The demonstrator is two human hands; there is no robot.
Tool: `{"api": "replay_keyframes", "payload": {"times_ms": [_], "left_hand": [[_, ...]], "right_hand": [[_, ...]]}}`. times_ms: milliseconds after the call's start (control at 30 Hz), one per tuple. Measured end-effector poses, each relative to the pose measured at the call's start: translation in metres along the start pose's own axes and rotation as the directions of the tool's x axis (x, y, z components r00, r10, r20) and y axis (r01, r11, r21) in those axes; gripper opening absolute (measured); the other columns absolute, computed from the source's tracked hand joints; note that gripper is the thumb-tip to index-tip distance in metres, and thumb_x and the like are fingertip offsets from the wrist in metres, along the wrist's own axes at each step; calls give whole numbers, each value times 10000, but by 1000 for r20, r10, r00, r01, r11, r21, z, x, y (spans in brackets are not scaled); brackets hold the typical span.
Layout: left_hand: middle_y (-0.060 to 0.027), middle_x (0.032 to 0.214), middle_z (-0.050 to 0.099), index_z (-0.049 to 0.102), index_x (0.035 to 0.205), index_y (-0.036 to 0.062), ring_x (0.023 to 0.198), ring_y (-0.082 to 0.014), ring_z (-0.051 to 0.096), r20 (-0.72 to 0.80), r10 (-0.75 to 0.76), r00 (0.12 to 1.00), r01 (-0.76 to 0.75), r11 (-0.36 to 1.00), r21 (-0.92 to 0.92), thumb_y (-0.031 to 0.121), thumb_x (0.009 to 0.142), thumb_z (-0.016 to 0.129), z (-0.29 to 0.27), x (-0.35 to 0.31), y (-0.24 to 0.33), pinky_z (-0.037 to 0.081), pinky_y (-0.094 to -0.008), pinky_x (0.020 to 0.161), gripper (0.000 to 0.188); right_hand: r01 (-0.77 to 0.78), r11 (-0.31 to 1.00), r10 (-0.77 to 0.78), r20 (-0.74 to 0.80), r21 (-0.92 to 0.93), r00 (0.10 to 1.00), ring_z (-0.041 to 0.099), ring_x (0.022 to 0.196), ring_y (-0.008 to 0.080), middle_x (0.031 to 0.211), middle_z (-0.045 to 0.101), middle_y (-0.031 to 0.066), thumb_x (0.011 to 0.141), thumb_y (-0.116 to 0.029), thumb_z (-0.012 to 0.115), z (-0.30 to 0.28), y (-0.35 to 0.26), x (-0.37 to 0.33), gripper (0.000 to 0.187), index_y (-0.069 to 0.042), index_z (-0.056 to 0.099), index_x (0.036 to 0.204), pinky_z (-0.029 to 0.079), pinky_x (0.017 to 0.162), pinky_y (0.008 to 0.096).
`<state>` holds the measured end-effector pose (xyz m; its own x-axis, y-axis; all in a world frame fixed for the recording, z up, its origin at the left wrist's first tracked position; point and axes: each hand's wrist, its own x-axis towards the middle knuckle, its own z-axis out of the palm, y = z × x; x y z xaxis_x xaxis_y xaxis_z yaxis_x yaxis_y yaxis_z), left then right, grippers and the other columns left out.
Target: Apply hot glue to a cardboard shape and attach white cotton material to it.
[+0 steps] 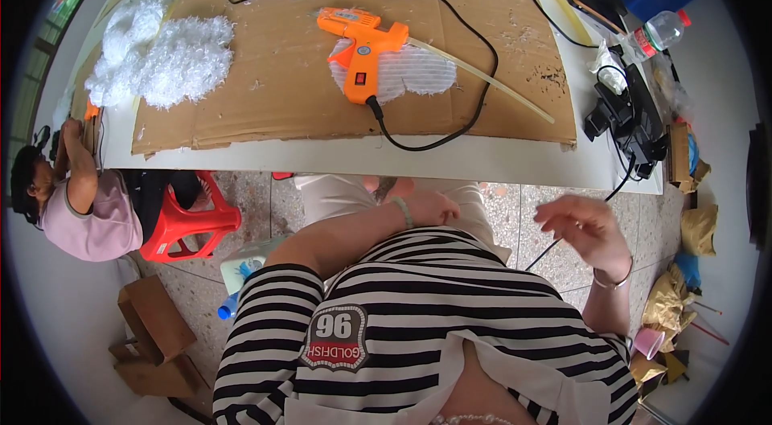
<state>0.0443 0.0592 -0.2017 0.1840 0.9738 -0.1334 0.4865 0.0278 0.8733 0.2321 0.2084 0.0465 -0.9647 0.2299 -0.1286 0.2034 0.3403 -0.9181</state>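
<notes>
An orange glue gun (362,51) lies on its side on a cardboard sheet (281,95) on the table. Under it is a ribbed whitish pad (426,71), and a long translucent glue stick (498,83) extends from its back end. Its black cord loops round to the right. My left hand (430,208), below a green bracelet, rests on my lap with its fingers loosely curled and nothing seen in them. Off the table's front edge, my right hand (587,232) is raised with bent, parted fingers and holds nothing visible. A thin black cable (543,254) passes behind it.
White shredded plastic (181,63) is heaped at left and along the back. A plastic bottle (659,35) and black devices (631,115) stand on the right. Another person (88,208) works at far left beside a red stool (193,220). Cardboard boxes (157,320) lie on the floor.
</notes>
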Motion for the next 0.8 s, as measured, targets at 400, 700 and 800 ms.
{"api": "replay_keyframes", "payload": {"times_ms": [400,700,800], "left_hand": [[-81,676,600,621,773,10,615,-179,576,-761,27,649,166,970,176,74,762,666,-147,-150,146,453,-275,575,79],[-75,596,590,637,699,81,563,-265,586,-880,247,405,564,690,453,377,705,694,-184,-96,131,463,-382,509,301],[-68,588,594,636,685,90,579,-262,600,-889,189,417,606,672,426,465,669,703,-189,-92,132,474,-376,521,381]], "right_hand": [[59,986,-56,29,-154,998,557,653,80,790,606,37,855,-152,572,56,-52,180,247,19,608,1030,438,555,196],[4,962,13,62,-272,998,550,642,91,744,600,44,815,-140,543,66,-44,221,241,55,622,934,466,541,222],[-10,980,21,54,-198,998,563,661,96,766,607,56,818,-113,526,69,-39,221,245,60,613,969,468,543,222]]}}
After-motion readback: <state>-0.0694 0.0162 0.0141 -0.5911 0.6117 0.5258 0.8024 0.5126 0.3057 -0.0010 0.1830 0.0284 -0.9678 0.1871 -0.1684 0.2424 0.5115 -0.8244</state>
